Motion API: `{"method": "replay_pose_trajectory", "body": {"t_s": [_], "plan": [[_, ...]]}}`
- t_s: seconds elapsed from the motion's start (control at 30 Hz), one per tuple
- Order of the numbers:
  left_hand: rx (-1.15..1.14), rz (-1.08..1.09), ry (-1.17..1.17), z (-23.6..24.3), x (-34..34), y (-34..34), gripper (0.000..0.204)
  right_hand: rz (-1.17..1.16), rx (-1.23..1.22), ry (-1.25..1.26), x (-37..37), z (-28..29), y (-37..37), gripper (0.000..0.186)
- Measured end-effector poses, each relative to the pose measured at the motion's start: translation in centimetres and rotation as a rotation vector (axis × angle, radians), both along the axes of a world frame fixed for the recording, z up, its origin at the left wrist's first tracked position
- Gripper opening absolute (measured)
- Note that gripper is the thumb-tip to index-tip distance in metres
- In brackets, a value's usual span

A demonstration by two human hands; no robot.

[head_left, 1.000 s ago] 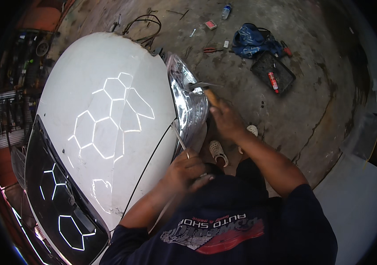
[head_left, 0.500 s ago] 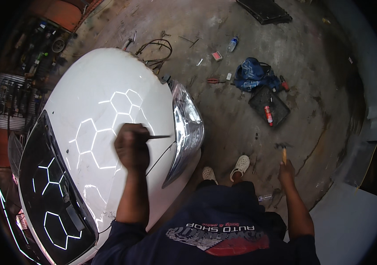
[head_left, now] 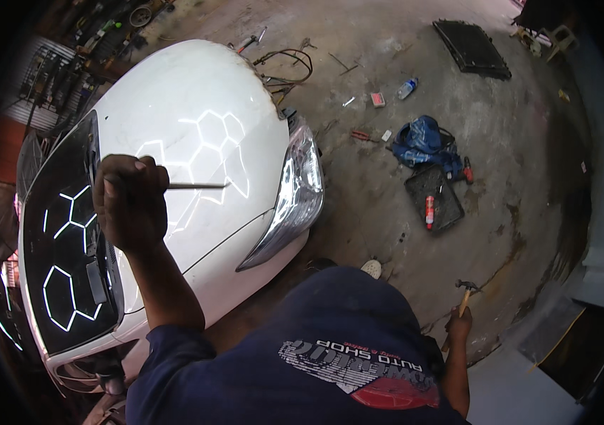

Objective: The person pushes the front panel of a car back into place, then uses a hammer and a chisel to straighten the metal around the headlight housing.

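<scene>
My left hand (head_left: pixel 132 202) is raised, its fingers closed round a thin metal rod (head_left: pixel 195 185) that points right, above the white car's front fender and hood (head_left: pixel 174 99). The hood's glossy paint reflects hexagon lights. Beside it is the clear headlight (head_left: pixel 295 173), with neither hand visibly touching it. Low at the right, out over the floor, my right hand (head_left: pixel 459 320) grips the wooden handle of a claw hammer (head_left: pixel 467 287). The dark windscreen (head_left: pixel 57 255) is at the left, behind my left hand.
On the stained concrete floor lie a blue cloth bundle (head_left: pixel 415 142), a black tray (head_left: pixel 447 219) with a red can, a bottle (head_left: pixel 407 88), pliers, hoses (head_left: pixel 302 60) and a black panel (head_left: pixel 468 46). Racks of parts stand upper left; a pale panel (head_left: pixel 521 393) fills the lower right.
Both hands have left the headlight and fender edge: my left hand rose leftward with the rod, my right hand swung down and right with the hammer. The view has also shifted.
</scene>
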State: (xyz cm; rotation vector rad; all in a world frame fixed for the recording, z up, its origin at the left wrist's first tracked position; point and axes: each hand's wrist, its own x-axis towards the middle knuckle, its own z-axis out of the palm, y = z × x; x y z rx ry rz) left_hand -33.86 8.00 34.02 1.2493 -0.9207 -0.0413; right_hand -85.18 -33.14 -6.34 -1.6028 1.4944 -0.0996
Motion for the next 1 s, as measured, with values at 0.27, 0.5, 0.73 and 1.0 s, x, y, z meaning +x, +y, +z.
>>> {"method": "replay_pose_trajectory", "body": {"t_s": [0.27,0.5,0.73,1.0], "plan": [[-0.027,0.178,0.074,-0.2,-0.1,-0.7,0.034,0.207,0.067,-0.065,12.3,4.2,-6.9,0.016],[-0.081,0.299,0.158,-3.5,5.3,-2.6,0.032,0.510,-0.008,-0.068,29.9,9.8,-10.3,0.015],[-0.163,0.456,0.255,-4.7,15.4,-6.8,0.031,1.048,-0.346,0.154,40.8,7.1,-19.9,0.028],[-0.071,0.419,0.228,-1.2,26.5,-10.4,0.027,0.919,-0.112,0.461,44.1,4.6,-31.0,0.030]]}}
